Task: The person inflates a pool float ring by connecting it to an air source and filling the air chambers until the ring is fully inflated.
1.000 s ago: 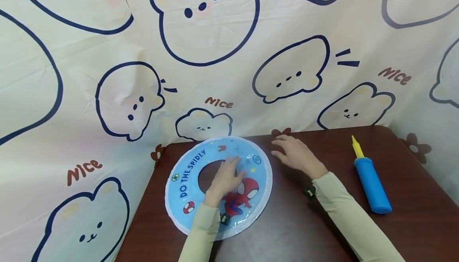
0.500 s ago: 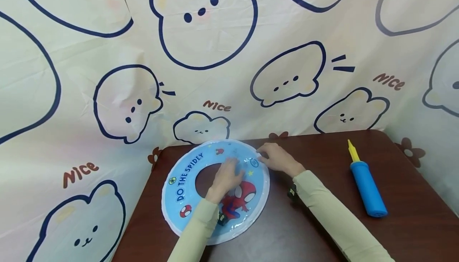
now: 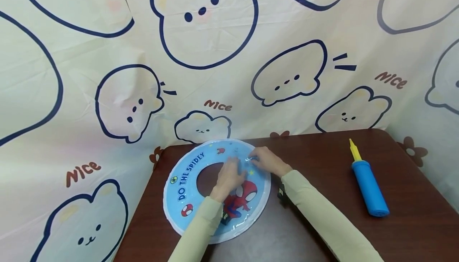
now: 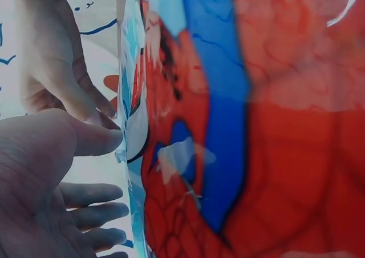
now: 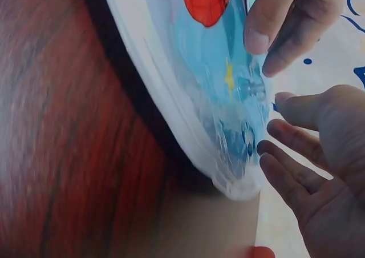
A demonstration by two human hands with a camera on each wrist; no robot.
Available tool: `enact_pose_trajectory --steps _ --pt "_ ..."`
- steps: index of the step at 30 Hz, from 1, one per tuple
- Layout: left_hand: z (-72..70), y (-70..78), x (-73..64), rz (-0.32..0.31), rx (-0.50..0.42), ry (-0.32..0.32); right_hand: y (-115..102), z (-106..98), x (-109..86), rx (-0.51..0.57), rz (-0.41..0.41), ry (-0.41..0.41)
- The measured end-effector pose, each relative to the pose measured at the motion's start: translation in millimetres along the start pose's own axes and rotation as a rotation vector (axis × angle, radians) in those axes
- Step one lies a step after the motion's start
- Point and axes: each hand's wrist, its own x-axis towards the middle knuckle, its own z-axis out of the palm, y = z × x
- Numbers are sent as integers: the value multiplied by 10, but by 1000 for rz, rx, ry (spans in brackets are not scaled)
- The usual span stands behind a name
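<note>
A light blue swim ring [image 3: 186, 193] with a white edge, cartoon spider figure and "DO THE SPIDEY" lettering lies on the dark wooden table. My left hand [image 3: 227, 180] is over its right side, beside the centre hole, with fingers extended in the left wrist view. At the ring's upper right, my right hand [image 3: 268, 161] has its thumb and fingers spread over the surface. Between the two hands, a small clear valve [image 5: 252, 89] stands up from the ring in the right wrist view. Fingertips of both hands are close around it, with none pinching it.
A blue hand pump [image 3: 369, 190] with a yellow nozzle lies at the right of the table [image 3: 322, 146]. A pale cloth [image 3: 201, 83] printed with cartoon bears hangs behind the table's far edge.
My right hand has moved left from the bare table onto the ring's upper right, close to my left hand. The left hand stays at nearly the same spot.
</note>
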Motion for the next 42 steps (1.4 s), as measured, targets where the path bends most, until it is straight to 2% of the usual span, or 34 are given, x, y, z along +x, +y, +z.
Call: enact_pose_trajectory --steps 5,8,14,25,28,33,42 --pt "0 -3 -30 -11 -10 -10 -49 101 28 -20 -49 -10" --pt "-3 -16 -49 -25 -22 -24 -95 147 29 19 -54 -28" --pt "-11 -48 -67 -50 -46 -88 -149 185 35 -14 -23 -18" --pt "-65 -142 -59 -20 -16 -185 -185 194 22 -42 24 -28" --pt "-89 -157 -73 -11 -13 -212 -188 195 27 -81 36 -33" --pt "-138 -170 -93 21 -9 -251 -182 169 28 -147 39 -49" --pt "-156 -196 -85 154 105 -316 -197 113 -47 -185 72 -93"
